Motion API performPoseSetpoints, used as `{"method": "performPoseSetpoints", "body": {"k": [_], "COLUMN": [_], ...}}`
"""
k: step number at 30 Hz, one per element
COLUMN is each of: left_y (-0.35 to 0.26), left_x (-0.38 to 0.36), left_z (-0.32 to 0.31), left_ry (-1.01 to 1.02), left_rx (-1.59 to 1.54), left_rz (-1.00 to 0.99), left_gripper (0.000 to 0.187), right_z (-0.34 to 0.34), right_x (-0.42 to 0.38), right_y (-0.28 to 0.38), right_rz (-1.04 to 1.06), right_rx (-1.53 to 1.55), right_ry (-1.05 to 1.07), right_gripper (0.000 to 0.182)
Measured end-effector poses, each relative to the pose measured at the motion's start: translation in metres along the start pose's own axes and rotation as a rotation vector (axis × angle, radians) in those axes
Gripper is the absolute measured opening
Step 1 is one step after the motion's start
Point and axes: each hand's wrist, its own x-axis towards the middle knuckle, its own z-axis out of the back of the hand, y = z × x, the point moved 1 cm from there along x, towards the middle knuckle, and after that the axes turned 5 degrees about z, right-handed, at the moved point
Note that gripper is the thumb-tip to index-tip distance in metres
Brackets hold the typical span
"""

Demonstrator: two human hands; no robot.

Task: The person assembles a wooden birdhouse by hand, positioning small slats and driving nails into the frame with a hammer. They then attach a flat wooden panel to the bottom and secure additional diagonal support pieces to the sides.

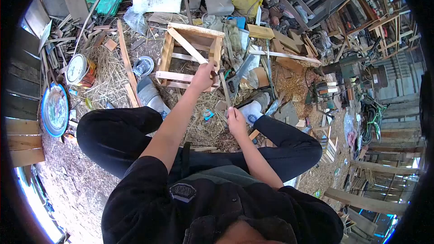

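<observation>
On the littered ground before me stands a square wooden frame (167,56), built of light boards with a hollow middle. A pale wooden slat (186,45) lies diagonally over it. My left hand (203,77) is closed around the slat's lower end at the frame's near right corner. Lower and to the right, my right hand (236,121) grips the end of a wooden handle, apparently a hammer (225,88). Its far end reaches toward that corner, beside my left hand, and its head is hard to make out. Any nail there is too small to see.
My feet flank the frame. At left are a paint can (77,70), a blue-rimmed basin (55,110) and a roll of clear tape (143,66). A handsaw (235,81) lies right of the frame. Machinery (348,79) and scrap wood crowd the right side.
</observation>
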Motion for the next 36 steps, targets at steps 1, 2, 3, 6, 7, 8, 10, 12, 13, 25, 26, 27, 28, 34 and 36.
{"method": "performPoseSetpoints", "body": {"k": [1, 2, 3, 6, 7, 8, 10, 12, 13, 25, 26, 27, 28, 34, 36], "left_y": [0.006, 0.013, 0.014, 0.006, -0.003, -0.005, 0.000, 0.004, 0.003, 0.002, -0.001, 0.001, 0.002, 0.003, 0.000], "left_x": [0.000, 0.001, 0.002, -0.002, -0.002, 0.000, 0.000, 0.001, 0.002, -0.001, 0.000, 0.000, 0.000, 0.001, 0.000], "left_z": [-0.002, -0.004, -0.004, -0.002, 0.001, 0.002, 0.000, 0.000, 0.000, -0.001, -0.001, -0.001, -0.002, -0.001, -0.002], "left_ry": [-0.006, -0.007, 0.007, -0.023, -0.071, -0.072, -0.012, -0.016, -0.021, -0.015, -0.017, -0.017, -0.003, 0.026, 0.034], "left_rx": [0.013, 0.012, -0.023, 0.037, 0.137, 0.137, 0.017, 0.012, 0.005, 0.060, 0.120, 0.119, 0.073, 0.121, 0.091], "left_rz": [-0.019, -0.019, -0.040, -0.075, -0.090, -0.094, -0.034, -0.064, -0.102, -0.045, -0.046, -0.048, -0.055, -0.045, -0.012], "left_gripper": [0.047, 0.047, 0.047, 0.047, 0.047, 0.047, 0.047, 0.046, 0.046, 0.050, 0.049, 0.049, 0.049, 0.049, 0.049], "right_z": [0.000, 0.001, 0.001, 0.001, 0.000, -0.001, 0.000, 0.004, 0.002, -0.002, -0.001, -0.001, 0.001, 0.003, -0.001], "right_x": [-0.002, -0.004, -0.006, -0.006, -0.006, -0.005, -0.004, -0.008, -0.009, -0.005, -0.006, -0.006, -0.005, -0.009, -0.005], "right_y": [0.001, 0.003, 0.007, 0.016, 0.012, 0.008, 0.009, 0.007, 0.003, 0.001, 0.004, 0.004, 0.003, 0.001, 0.000], "right_rz": [0.000, 0.006, 0.012, 0.016, 0.018, 0.009, 0.001, -0.021, -0.025, 0.204, 0.145, 0.085, 0.086, 0.126, 0.034], "right_rx": [-0.001, 0.014, 0.030, -0.056, -0.056, -0.028, 0.000, 0.168, 0.169, -0.015, -0.053, -0.090, -0.091, -0.035, -0.118], "right_ry": [-0.001, -0.024, -0.047, -0.044, -0.048, -0.052, -0.049, -0.040, -0.043, -0.109, -0.091, -0.071, -0.071, -0.132, -0.073], "right_gripper": [0.049, 0.048, 0.048, 0.047, 0.047, 0.047, 0.047, 0.047, 0.047, 0.037, 0.037, 0.036, 0.036, 0.044, 0.042]}}
